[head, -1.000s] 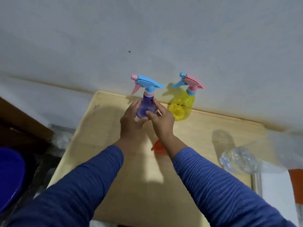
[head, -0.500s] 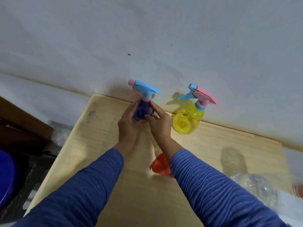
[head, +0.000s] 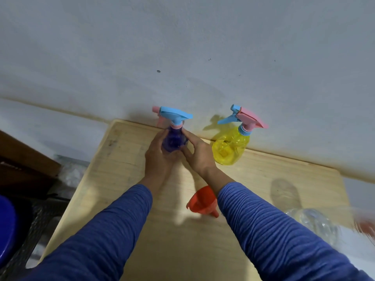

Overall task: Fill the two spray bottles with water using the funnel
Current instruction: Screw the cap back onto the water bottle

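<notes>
A purple spray bottle point(head: 173, 141) with a blue and pink trigger head stands at the back of the wooden table point(head: 113, 169). My left hand point(head: 157, 157) cups its left side and my right hand point(head: 197, 153) holds its right side, fingers reaching up to the pink collar. A yellow spray bottle point(head: 230, 148) with a pink and blue head stands to the right, against the wall, untouched. An orange funnel point(head: 202, 200) lies on its side on the table, just under my right forearm.
A clear plastic water bottle point(head: 312, 222) lies blurred at the table's right edge. A blue tub point(head: 6, 226) sits low on the left beside dark furniture. The white wall runs right behind the table.
The view has tilted down and the bottles appear lower in the frame. Both hands stay on the purple bottle, which sits a little closer to the table's back edge.
</notes>
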Demonstrator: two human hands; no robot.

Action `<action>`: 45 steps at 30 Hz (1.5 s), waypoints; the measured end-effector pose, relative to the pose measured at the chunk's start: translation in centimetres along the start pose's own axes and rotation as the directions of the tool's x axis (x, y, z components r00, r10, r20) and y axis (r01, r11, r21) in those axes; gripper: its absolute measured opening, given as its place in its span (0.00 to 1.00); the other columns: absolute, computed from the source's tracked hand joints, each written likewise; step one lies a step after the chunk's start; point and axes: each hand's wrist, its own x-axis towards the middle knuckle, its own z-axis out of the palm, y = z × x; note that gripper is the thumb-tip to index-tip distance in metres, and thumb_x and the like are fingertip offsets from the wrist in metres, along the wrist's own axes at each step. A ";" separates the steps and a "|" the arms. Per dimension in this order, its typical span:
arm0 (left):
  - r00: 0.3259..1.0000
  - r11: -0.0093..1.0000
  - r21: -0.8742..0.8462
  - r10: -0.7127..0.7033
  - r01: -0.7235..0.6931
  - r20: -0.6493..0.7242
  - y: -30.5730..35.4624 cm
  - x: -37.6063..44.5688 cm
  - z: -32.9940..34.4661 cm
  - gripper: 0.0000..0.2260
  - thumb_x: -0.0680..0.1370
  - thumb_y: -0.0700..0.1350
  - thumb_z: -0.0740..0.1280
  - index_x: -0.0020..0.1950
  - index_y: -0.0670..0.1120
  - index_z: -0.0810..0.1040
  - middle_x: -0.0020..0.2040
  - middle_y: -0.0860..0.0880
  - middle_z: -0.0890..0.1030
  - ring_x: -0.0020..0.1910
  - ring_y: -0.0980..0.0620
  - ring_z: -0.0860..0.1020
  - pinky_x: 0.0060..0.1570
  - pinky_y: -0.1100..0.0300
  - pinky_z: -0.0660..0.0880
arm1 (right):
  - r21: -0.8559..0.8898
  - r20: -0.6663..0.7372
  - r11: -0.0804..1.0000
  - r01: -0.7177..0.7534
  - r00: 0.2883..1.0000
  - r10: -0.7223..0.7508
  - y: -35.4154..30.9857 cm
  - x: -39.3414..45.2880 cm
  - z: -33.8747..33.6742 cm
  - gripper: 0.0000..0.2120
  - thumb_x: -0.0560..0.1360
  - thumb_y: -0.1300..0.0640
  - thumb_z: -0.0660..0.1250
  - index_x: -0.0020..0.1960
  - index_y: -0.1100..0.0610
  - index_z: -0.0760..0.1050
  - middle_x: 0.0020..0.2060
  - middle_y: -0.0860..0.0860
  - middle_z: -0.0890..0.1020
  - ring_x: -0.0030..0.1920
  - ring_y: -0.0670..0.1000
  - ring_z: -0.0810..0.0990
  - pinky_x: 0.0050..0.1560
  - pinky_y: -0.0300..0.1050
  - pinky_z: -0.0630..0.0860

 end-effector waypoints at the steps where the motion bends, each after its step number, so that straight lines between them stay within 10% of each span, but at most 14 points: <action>1: 1.000 1.000 0.027 -0.008 0.007 0.006 0.1 0.0 -0.1 0.23 0.71 0.46 0.73 0.64 0.54 0.70 0.56 0.58 0.75 0.54 0.58 0.74 0.43 0.81 0.67 | -0.032 0.025 0.999 0.016 1.000 -0.015 -0.1 -0.1 -0.2 0.27 0.74 0.62 0.66 0.71 0.52 0.65 0.67 0.51 0.73 0.66 0.52 0.73 0.60 0.29 0.62; 8: 0.992 0.979 0.200 0.000 -0.025 0.125 0.9 0.5 -0.8 0.12 0.73 0.52 0.70 0.53 0.58 0.71 0.47 0.58 0.79 0.46 0.59 0.77 0.40 0.68 0.70 | -0.404 0.249 0.914 -0.030 0.958 0.142 -1.9 -0.4 -1.9 0.34 0.75 0.57 0.66 0.75 0.57 0.53 0.75 0.53 0.59 0.74 0.52 0.59 0.71 0.41 0.58; 16: 0.958 0.881 0.473 -0.148 0.016 0.244 2.5 -0.3 -2.8 0.22 0.74 0.43 0.70 0.66 0.44 0.69 0.58 0.47 0.76 0.55 0.47 0.74 0.47 0.63 0.66 | -0.728 0.311 0.684 -0.045 0.868 0.388 -3.0 -0.6 -3.2 0.25 0.76 0.49 0.63 0.70 0.59 0.66 0.67 0.56 0.72 0.67 0.58 0.71 0.64 0.48 0.71; 26: 0.917 0.662 0.743 -0.232 -0.096 0.326 7.0 -1.8 -3.5 0.14 0.75 0.46 0.65 0.58 0.42 0.73 0.51 0.47 0.75 0.46 0.48 0.75 0.44 0.59 0.73 | -0.771 0.199 0.632 -0.080 0.912 0.359 -5.4 -3.0 -6.2 0.22 0.76 0.48 0.63 0.66 0.58 0.71 0.64 0.55 0.74 0.63 0.57 0.73 0.60 0.48 0.72; 33: 0.889 0.502 0.804 -0.138 -0.318 0.438 11.4 -4.2 -1.2 0.19 0.77 0.48 0.62 0.62 0.38 0.71 0.58 0.42 0.77 0.58 0.43 0.75 0.52 0.57 0.71 | -0.752 0.037 0.626 -0.207 0.934 0.354 -6.8 -8.8 -10.8 0.20 0.76 0.51 0.62 0.65 0.59 0.71 0.62 0.56 0.75 0.62 0.56 0.74 0.56 0.47 0.73; 45: 0.759 0.466 0.667 0.016 -0.582 0.651 16.2 -11.6 6.9 0.20 0.77 0.52 0.63 0.60 0.38 0.72 0.60 0.40 0.76 0.56 0.43 0.75 0.49 0.55 0.72 | -0.667 -0.142 0.582 -0.465 0.846 0.513 -0.9 -21.9 -16.0 0.22 0.76 0.48 0.63 0.65 0.59 0.72 0.63 0.55 0.76 0.63 0.57 0.73 0.62 0.48 0.72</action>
